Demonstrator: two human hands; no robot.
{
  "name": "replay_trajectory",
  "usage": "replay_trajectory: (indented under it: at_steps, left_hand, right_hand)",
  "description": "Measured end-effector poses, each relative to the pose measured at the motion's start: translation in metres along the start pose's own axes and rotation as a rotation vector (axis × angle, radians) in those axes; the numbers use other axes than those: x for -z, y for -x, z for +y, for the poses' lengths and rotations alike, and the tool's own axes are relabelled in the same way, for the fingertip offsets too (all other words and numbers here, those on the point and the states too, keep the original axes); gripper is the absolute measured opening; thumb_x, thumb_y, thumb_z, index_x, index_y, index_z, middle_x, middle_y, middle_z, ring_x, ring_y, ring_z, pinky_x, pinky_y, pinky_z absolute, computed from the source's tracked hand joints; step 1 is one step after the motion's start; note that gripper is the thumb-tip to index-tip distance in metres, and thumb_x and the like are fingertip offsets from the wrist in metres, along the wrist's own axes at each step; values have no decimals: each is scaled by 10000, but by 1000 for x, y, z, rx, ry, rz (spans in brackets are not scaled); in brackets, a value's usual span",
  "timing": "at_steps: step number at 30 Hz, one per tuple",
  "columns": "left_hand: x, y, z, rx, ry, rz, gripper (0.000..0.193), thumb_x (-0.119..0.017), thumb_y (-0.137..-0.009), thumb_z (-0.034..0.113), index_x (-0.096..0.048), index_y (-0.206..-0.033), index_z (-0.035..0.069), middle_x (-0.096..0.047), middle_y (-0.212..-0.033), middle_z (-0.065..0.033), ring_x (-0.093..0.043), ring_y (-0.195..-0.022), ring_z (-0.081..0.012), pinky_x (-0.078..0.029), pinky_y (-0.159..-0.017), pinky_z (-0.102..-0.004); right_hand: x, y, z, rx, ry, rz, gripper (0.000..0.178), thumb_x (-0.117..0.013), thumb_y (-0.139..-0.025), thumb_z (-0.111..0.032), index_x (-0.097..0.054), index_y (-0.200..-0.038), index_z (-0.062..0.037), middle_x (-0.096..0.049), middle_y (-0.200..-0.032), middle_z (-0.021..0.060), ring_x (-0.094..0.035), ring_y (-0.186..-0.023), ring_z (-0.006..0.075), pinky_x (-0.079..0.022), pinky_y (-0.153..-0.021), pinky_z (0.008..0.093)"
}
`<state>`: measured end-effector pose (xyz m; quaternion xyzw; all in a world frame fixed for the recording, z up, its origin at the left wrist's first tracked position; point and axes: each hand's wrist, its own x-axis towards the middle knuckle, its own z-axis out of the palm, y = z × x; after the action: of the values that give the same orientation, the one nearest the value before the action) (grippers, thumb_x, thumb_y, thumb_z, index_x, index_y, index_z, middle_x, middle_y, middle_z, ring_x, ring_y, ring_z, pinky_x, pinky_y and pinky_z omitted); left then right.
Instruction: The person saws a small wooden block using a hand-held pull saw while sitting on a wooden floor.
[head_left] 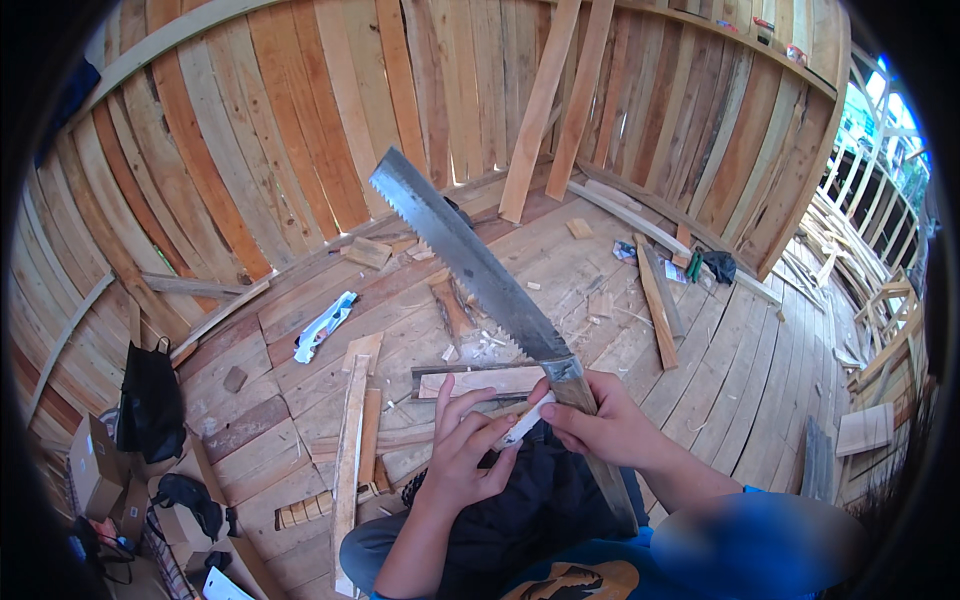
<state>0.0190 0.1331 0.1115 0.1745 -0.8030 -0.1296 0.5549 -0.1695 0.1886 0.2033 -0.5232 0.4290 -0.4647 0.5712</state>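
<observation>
My right hand (610, 425) is wrapped round the wooden handle of a saw (470, 265). Its long grey blade slants up and to the left, with teeth along the lower left edge. The handle's end reaches down beside my lap. Between the thumb and fingers of my left hand (468, 455) is a small whitish piece (525, 421), perhaps wood, just left of the handle. The right thumb and fingertips are close to that piece too; whether they touch it I cannot tell. Beneath, a short board (480, 383) lies on the floor.
Planks (352, 455) lie left of my legs, near cardboard boxes (95, 465) and a black bag (152, 405). A blue-white wrapper (325, 326) and wood offcuts (368, 252) litter the plank floor. Two boards (540, 120) lean against the wooden wall. More timber (655, 300) lies right.
</observation>
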Motion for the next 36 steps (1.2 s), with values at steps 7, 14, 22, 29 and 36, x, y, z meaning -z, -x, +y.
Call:
replay_trajectory:
  at_steps: [7, 14, 22, 29, 36]
  left_hand:
    - [-4, -3, 3, 17, 58, -2, 561, -769, -707, 52, -555, -1221, 127, -629, -873, -81, -588, -1114, -326, -242, -1090, -651]
    - [-9, -5, 3, 64, 173, -20, 574, -763, -719, 57, -534, -1243, 105, -622, -865, -87, -589, -1113, -341, -239, -1106, -627]
    - [-12, 10, -18, 565, 562, 97, 755, -736, -762, -38, -344, -1405, 15, -565, -1157, -124, -538, -1105, -174, -353, -1039, -340]
    - [-1, 22, -47, 665, 588, 246, 433, -721, -794, -60, -563, -1195, -22, -598, -1125, -109, -550, -1124, -154, -402, -1009, -323]
    - [9, 23, -53, 666, 723, 300, 235, -678, -824, -100, -609, -1040, -38, -615, -1134, -116, -608, -1064, -166, -470, -952, -293]
  right_hand:
    - [4, -1, 1, 14, 23, -18, 158, -607, -956, -123, -595, -1088, -36, -512, -643, -36, -460, -520, 25, -347, -456, 198]
    - [10, -6, 3, -28, -10, -49, 189, -626, -945, -128, -584, -1107, -40, -537, -692, -31, -477, -557, 25, -381, -493, 201]
    - [20, -13, 9, 43, 195, 154, 284, -623, -950, -181, -513, -1178, -54, -513, -786, -17, -458, -665, 25, -375, -555, 207]
    - [39, -14, 41, -23, -78, 69, 317, -414, -1035, -359, -464, -1155, -69, -389, -712, -14, -354, -571, 65, -324, -515, 214]
    - [29, -5, 72, -94, 22, -18, 482, -329, -1028, -498, -459, -1143, -48, -384, -722, 1, -352, -564, 74, -328, -505, 219]
